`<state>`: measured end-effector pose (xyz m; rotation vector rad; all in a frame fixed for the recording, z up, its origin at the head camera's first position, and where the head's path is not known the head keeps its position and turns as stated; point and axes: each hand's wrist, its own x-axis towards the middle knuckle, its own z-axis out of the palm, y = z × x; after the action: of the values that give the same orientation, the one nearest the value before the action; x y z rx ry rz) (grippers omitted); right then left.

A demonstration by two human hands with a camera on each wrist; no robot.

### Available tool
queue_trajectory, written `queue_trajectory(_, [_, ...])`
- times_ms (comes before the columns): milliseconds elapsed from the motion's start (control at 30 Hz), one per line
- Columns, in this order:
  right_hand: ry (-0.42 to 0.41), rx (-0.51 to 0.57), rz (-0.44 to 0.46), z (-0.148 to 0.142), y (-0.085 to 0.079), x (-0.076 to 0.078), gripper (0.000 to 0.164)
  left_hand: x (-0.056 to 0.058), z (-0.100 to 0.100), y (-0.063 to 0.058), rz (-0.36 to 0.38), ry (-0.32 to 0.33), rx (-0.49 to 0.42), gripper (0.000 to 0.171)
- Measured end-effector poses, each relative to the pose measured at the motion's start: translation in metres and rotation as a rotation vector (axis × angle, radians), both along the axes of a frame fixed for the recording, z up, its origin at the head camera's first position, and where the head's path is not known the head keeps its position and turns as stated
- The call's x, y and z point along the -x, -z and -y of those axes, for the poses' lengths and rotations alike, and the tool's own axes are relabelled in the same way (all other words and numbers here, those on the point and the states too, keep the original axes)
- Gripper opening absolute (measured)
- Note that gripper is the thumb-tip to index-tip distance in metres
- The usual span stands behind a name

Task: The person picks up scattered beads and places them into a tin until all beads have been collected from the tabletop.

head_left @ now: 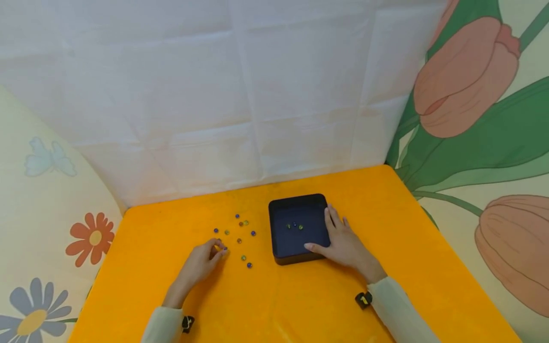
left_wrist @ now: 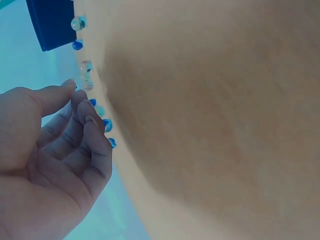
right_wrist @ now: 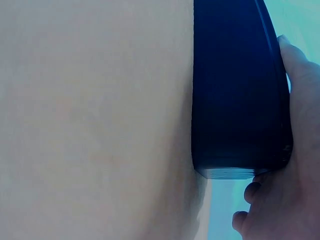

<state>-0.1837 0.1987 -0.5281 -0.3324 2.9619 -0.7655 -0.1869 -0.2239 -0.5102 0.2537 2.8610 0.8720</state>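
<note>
L hand (head_left: 199, 264) pinches blue marble (head_left: 225, 248) in fingertips, prob. b/c it's tiny; R hand (head_left: 348, 245) spreads fingers on box (head_left: 299, 259) rim, prob. to steady it.

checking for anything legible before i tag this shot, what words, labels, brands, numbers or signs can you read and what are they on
No text can be read for certain.
Right wrist device: yellow mark, too small to read.
Left wrist device: pale mark, too small to read.
Dark tray: faint corner mark in the right wrist view, too blurred to read.
</note>
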Motion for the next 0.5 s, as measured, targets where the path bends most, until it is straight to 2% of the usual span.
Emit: queue_trajectory(500, [-0.007,-0.010,-0.002,-0.001,-0.001,0.001,0.130,0.006,-0.019,-0.011,-0.051,0.038,-0.016,0.016])
